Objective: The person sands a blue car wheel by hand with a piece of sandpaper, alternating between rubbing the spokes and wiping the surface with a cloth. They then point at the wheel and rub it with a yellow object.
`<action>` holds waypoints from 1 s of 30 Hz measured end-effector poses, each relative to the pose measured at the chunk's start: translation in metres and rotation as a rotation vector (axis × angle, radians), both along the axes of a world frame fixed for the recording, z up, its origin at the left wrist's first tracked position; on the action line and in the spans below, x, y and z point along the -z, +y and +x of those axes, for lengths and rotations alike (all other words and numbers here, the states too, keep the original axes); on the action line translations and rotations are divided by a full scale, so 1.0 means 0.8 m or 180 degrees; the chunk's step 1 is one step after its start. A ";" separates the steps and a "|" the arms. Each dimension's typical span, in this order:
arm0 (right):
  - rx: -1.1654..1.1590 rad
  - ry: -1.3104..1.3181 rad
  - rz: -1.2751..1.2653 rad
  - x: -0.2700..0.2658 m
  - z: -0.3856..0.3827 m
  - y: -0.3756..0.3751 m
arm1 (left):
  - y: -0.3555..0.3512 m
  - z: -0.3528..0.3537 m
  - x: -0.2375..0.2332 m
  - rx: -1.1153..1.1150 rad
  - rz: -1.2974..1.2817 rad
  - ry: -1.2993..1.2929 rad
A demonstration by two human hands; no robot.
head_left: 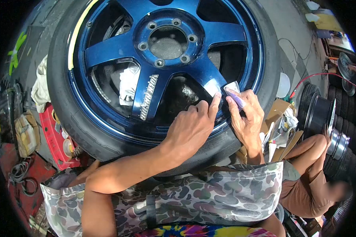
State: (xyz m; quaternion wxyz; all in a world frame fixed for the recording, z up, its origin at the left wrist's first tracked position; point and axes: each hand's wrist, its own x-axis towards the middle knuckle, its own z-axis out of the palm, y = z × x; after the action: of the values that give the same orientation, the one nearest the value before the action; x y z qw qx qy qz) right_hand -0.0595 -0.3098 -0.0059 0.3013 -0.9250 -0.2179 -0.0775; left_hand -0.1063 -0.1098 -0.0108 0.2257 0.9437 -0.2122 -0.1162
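A blue six-spoke wheel rim [103, 51] with a black tire [69, 114] fills the view ahead of my lap. My left hand [194, 124] reaches across it, index finger stretched out with its tip at a pale, shiny patch on the lower right spoke [203, 73]; the other fingers curl under. Beside that fingertip my right hand [247, 114] pinches a folded purple-and-white piece of sandpaper [235, 98] between thumb and fingers, close over the rim's edge. White lettering marks the lower spoke. Through a gap a white cloth [128, 85] shows.
A red tray [53, 138] with tape rolls lies left of the tire, near a cardboard box [26, 134]. Opened cardboard [275, 112] with crumpled paper lies at right. Another person [314, 177] sits beyond it, near stacked tires and a black rim [318, 112]. A red hose [324, 74] runs nearby.
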 end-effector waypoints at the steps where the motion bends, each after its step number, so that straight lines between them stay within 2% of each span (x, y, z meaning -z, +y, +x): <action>1: -0.0001 0.0001 -0.0001 0.000 0.000 0.000 | 0.000 0.000 -0.002 0.0029 -0.0104 0.0099; 10: -0.0147 -0.0096 -0.0190 -0.006 0.002 0.002 | 0.020 0.018 -0.001 -0.0559 -0.0087 0.0067; 12: -0.0691 -0.0316 -0.0575 -0.007 0.005 0.003 | 0.027 0.026 0.004 -0.0766 -0.0234 0.0013; 14: -0.0847 -0.0255 -0.0681 -0.007 0.006 0.007 | 0.037 0.035 0.007 -0.0997 -0.0635 -0.0423; 16: -0.1093 -0.0087 -0.0970 -0.012 0.012 0.013 | 0.041 0.044 0.013 -0.1110 -0.0772 -0.0473; 30: -0.1095 0.0078 -0.1075 -0.018 0.011 0.027 | 0.049 0.066 0.019 -0.1460 -0.1710 -0.0974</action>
State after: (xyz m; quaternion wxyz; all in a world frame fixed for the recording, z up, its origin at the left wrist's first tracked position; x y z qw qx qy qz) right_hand -0.0511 -0.2884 0.0089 0.1537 -0.9124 -0.3785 0.0238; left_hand -0.0538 -0.0703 -0.0263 0.4508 0.8803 -0.0496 0.1392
